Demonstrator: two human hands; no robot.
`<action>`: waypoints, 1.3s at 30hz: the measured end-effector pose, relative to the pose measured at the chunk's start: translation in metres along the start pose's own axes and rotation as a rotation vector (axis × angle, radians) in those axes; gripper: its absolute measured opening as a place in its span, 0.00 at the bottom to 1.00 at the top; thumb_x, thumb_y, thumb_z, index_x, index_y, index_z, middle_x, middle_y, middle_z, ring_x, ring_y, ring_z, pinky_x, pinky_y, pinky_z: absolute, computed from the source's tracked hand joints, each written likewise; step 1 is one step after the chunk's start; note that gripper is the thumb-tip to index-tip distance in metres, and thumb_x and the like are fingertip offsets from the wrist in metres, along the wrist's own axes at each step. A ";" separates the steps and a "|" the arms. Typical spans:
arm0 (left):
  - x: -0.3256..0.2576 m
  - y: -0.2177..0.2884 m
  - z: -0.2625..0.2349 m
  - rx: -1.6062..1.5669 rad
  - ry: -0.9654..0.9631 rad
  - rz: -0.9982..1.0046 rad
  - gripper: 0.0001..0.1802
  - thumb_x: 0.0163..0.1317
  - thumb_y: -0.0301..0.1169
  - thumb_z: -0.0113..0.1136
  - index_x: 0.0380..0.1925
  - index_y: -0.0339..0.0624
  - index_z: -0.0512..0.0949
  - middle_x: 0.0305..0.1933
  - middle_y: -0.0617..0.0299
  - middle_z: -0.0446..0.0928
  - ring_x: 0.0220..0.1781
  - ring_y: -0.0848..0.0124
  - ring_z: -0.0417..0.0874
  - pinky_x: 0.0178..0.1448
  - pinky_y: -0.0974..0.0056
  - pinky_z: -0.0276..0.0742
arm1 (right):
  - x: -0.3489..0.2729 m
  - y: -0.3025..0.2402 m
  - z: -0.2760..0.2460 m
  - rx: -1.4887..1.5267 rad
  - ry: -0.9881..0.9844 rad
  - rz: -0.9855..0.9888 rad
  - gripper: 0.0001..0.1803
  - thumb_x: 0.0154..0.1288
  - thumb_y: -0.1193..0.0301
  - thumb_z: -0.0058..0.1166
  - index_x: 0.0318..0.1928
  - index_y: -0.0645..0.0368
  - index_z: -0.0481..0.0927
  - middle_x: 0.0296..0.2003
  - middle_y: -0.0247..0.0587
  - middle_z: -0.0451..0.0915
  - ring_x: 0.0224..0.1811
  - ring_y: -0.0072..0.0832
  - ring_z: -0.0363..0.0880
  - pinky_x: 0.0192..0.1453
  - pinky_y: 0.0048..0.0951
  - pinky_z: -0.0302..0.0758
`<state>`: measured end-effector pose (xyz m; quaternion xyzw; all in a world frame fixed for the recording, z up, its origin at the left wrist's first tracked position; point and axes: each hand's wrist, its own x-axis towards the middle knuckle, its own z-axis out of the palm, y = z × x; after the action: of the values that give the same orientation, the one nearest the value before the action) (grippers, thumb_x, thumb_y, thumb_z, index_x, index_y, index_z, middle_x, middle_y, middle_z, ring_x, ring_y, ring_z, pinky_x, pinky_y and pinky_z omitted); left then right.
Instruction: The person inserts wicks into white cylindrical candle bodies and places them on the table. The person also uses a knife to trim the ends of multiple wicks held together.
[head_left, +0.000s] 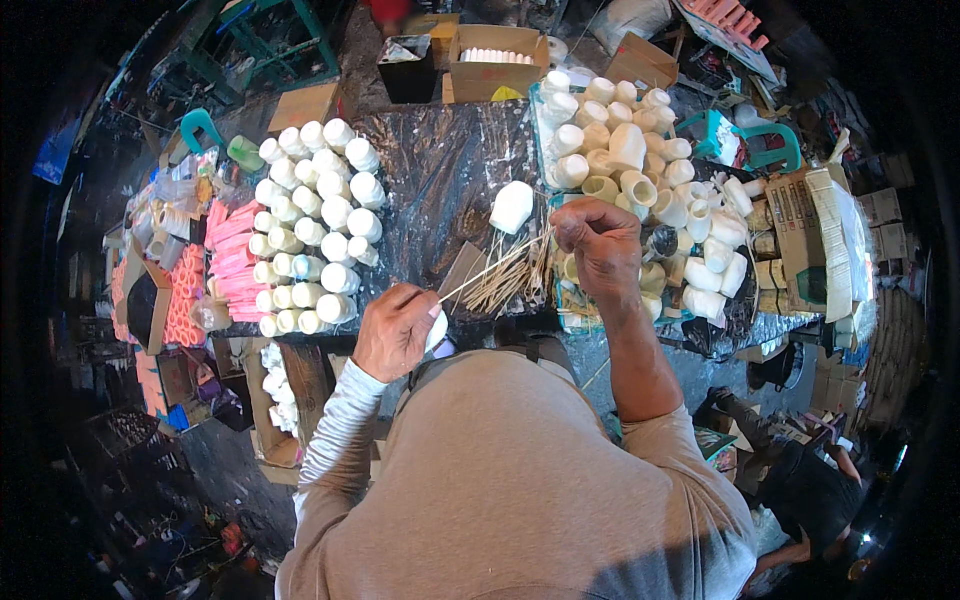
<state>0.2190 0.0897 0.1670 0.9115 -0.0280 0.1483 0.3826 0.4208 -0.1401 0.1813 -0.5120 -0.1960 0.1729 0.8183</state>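
thin stick (490, 273): bridges both hands, kinda slanting away rightward
left hand (392, 332): pinching the near end
right hand (603, 248): looks pinched round the far end

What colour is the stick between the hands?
The stick is pale tan, clearest in the head view.

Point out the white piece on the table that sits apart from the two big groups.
The lone white piece just beyond the pile of thin sticks, on the black sheet; the others crowd together to its left and right.
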 end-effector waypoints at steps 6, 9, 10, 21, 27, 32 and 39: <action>-0.002 0.003 0.003 -0.002 0.011 -0.017 0.05 0.68 0.27 0.61 0.40 0.37 0.81 0.31 0.51 0.76 0.32 0.51 0.80 0.36 0.51 0.76 | 0.000 0.009 0.005 0.163 0.048 0.113 0.12 0.75 0.65 0.62 0.44 0.64 0.86 0.38 0.42 0.87 0.30 0.21 0.77 0.33 0.25 0.75; -0.003 0.003 0.006 -0.002 0.027 -0.029 0.05 0.68 0.25 0.62 0.41 0.34 0.82 0.32 0.50 0.76 0.32 0.52 0.80 0.37 0.54 0.76 | 0.001 0.013 0.016 0.340 0.103 0.215 0.16 0.78 0.62 0.57 0.48 0.65 0.84 0.42 0.42 0.87 0.34 0.21 0.78 0.37 0.26 0.76; -0.004 0.003 0.007 -0.022 0.045 -0.043 0.05 0.68 0.25 0.61 0.41 0.35 0.81 0.32 0.50 0.76 0.32 0.51 0.80 0.36 0.53 0.76 | -0.001 0.015 0.021 0.411 0.125 0.256 0.17 0.79 0.61 0.56 0.50 0.65 0.83 0.43 0.43 0.87 0.35 0.21 0.78 0.39 0.26 0.76; -0.031 -0.025 0.022 -0.486 -0.012 -0.468 0.11 0.72 0.31 0.63 0.47 0.36 0.78 0.41 0.55 0.82 0.44 0.67 0.84 0.48 0.64 0.79 | -0.021 0.061 0.063 0.275 0.069 0.248 0.10 0.82 0.71 0.50 0.52 0.63 0.81 0.38 0.40 0.84 0.34 0.20 0.77 0.40 0.22 0.73; -0.067 -0.038 0.027 -0.984 -0.087 -0.616 0.42 0.50 0.26 0.83 0.65 0.37 0.71 0.53 0.64 0.80 0.57 0.75 0.79 0.64 0.65 0.76 | -0.020 0.045 0.053 -0.039 -0.048 0.430 0.11 0.78 0.74 0.54 0.55 0.64 0.82 0.36 0.34 0.82 0.29 0.14 0.72 0.33 0.19 0.69; -0.070 -0.020 0.035 -0.947 -0.008 -0.697 0.40 0.47 0.27 0.85 0.61 0.37 0.76 0.52 0.65 0.83 0.53 0.75 0.82 0.62 0.64 0.79 | -0.044 0.044 0.058 -0.480 -0.266 0.443 0.10 0.73 0.74 0.61 0.51 0.64 0.87 0.34 0.30 0.84 0.33 0.15 0.76 0.38 0.21 0.73; -0.045 -0.007 0.017 -0.308 0.142 -0.171 0.20 0.45 0.27 0.81 0.40 0.37 0.87 0.37 0.55 0.86 0.39 0.59 0.86 0.45 0.59 0.81 | -0.049 0.004 0.073 -0.787 -0.513 0.267 0.10 0.68 0.75 0.64 0.48 0.62 0.88 0.36 0.41 0.86 0.33 0.25 0.82 0.38 0.27 0.76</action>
<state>0.1811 0.0799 0.1375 0.8285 0.0542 0.1732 0.5297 0.3419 -0.1054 0.2000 -0.7440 -0.3743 0.3098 0.4587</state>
